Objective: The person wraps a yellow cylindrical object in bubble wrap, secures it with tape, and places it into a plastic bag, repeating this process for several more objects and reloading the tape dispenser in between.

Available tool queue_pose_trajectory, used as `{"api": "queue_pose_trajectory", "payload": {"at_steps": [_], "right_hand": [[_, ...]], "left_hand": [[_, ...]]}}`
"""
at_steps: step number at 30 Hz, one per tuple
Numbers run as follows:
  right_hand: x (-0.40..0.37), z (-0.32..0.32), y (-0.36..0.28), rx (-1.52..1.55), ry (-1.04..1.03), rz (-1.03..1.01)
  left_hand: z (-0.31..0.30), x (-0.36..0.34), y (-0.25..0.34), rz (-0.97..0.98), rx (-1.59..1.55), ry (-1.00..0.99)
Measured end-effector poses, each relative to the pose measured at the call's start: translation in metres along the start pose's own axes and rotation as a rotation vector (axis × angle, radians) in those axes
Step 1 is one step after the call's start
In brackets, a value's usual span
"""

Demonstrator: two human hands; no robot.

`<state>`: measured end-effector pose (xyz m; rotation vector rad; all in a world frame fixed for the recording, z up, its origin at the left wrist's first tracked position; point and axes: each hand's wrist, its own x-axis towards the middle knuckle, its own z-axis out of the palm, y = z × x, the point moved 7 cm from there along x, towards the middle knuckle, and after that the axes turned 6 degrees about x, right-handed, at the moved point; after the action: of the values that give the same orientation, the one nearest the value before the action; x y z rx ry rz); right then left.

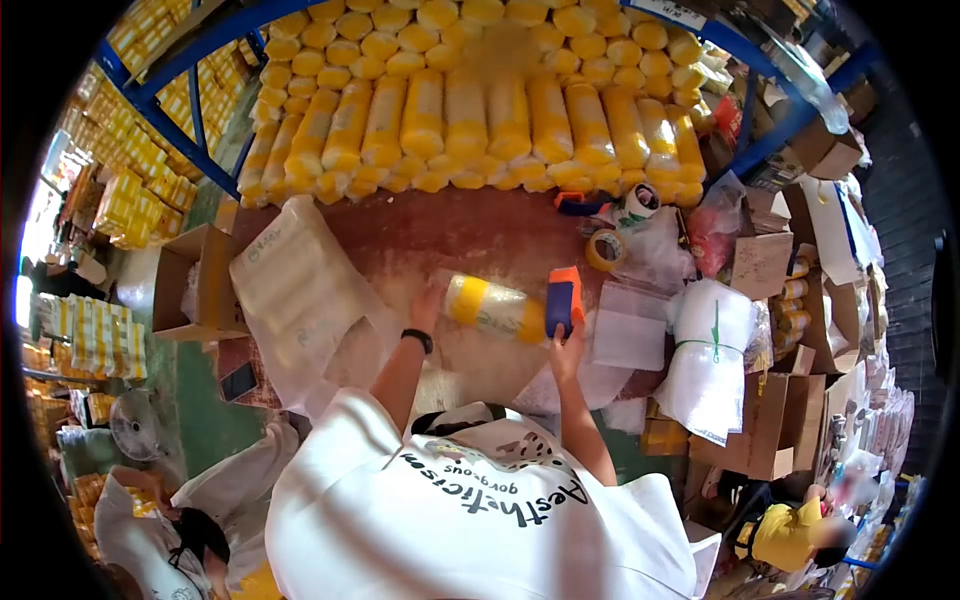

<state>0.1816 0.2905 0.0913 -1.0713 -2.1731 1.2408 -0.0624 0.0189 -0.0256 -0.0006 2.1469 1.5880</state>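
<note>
A cylindrical roll wrapped in clear film with yellow bands point(490, 308) lies across the table before me. My right hand point(567, 341) is closed on a blue and orange tape dispenser point(563, 300), whose body overlaps the roll's right end in this view. At the roll's left end is my left hand point(427, 303), somewhat blurred, its fingers stretched forward beside the wrapping. A black band circles that wrist. Left of my left arm spreads a large translucent plastic bag point(305, 270) with handwriting on it.
Many yellow wrapped rolls point(465, 115) are stacked along the table's far edge. Tape rolls point(605, 250), a second dispenser point(582, 204) and clear plastic sheets point(630, 325) lie to the right, beside a tied bundle of bags point(712, 345). A cardboard box point(200, 285) stands left. Other people are at lower left and lower right.
</note>
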Motion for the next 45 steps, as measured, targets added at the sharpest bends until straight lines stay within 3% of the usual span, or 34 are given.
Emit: {"api": "queue_pose_trajectory", "payload": {"at_steps": [2,3,5,8,11,13,16,19,20,26,32,34,36,38,40,41,44,45], "right_hand": [[0.006,-0.010,-0.007,0.088,0.109,-0.127],[-0.032,0.002,-0.005,0.154,0.113,-0.125],[-0.022,-0.011,0.009,0.187,0.159,-0.186],[-0.032,-0.036,0.011,0.426,0.121,-0.089],[-0.041,-0.051,-0.005,0.863,0.068,-0.091],[-0.052,-0.066,-0.034,1.075,0.061,-0.025],[-0.060,-0.078,-0.076,1.286,0.045,0.011],[-0.060,-0.064,-0.073,1.315,0.014,0.014],[-0.058,-0.057,-0.071,1.303,0.002,0.007],[-0.062,-0.029,-0.077,0.936,-0.083,0.002],[-0.022,0.018,-0.002,0.016,-0.092,0.055],[-0.016,0.031,-0.009,-0.248,-0.042,-0.343],[-0.016,0.043,-0.018,-0.119,-0.113,-0.460],[-0.030,0.042,-0.078,0.395,-0.310,-0.273],[-0.058,0.037,-0.152,0.447,-0.509,-0.355],[-0.070,0.037,-0.175,0.474,-0.607,-0.396],[-0.077,0.036,-0.199,0.207,-0.495,-0.547],[-0.074,0.039,-0.194,0.262,-0.446,-0.537]], "left_hand": [[0.020,0.009,0.011,-0.240,-0.307,0.076],[-0.012,-0.011,0.017,-0.132,-0.359,0.127],[0.017,0.000,0.038,0.083,-0.574,0.156],[0.021,-0.065,0.132,0.334,-0.411,0.189],[0.033,-0.142,0.196,0.631,0.070,0.087],[0.047,-0.212,0.244,1.104,0.187,-0.060],[0.059,-0.262,0.260,1.409,0.423,-0.289],[0.056,-0.246,0.231,1.232,0.489,-0.424],[0.054,-0.254,0.229,1.302,0.417,-0.403],[0.032,-0.237,0.240,1.215,0.418,-0.271],[-0.004,-0.218,0.235,1.027,0.359,-0.189],[-0.012,-0.214,0.229,0.995,0.336,-0.145],[-0.020,-0.208,0.220,0.952,0.301,-0.080],[-0.035,-0.211,0.236,1.126,0.380,0.246],[-0.046,-0.214,0.239,1.094,0.386,0.393],[-0.051,-0.213,0.237,0.986,0.351,0.374],[-0.055,-0.201,0.210,0.654,0.412,0.166],[-0.053,-0.195,0.201,0.544,0.453,0.074]]}}
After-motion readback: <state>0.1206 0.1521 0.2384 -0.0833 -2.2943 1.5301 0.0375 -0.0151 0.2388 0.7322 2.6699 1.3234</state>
